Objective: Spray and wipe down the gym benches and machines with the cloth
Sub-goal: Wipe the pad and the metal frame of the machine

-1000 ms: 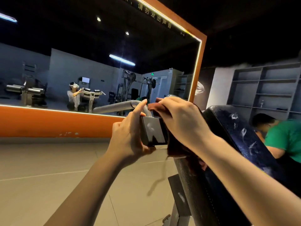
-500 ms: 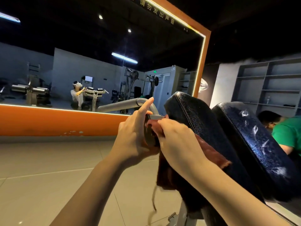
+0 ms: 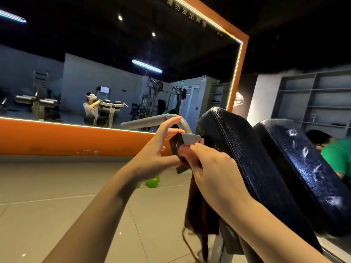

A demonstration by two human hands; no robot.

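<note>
cloth point(image 3: 197, 211) brown, hanging | right hand point(image 3: 214, 168) fingers clamped on cloth | left hand point(image 3: 159, 150) fingers apart by bar point(image 3: 152, 121) | floor point(image 3: 57, 205) open left

Bare forearms, no sleeves, no gloves

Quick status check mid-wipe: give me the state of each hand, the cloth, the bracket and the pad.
right hand: pressing the cloth against the bracket
left hand: steadying the bracket, fingers partly open
cloth: brown, bunched at the bracket, rest hanging down
metal bracket: grey, partly covered by the cloth
bench pad: black, tilted, not being wiped
</note>
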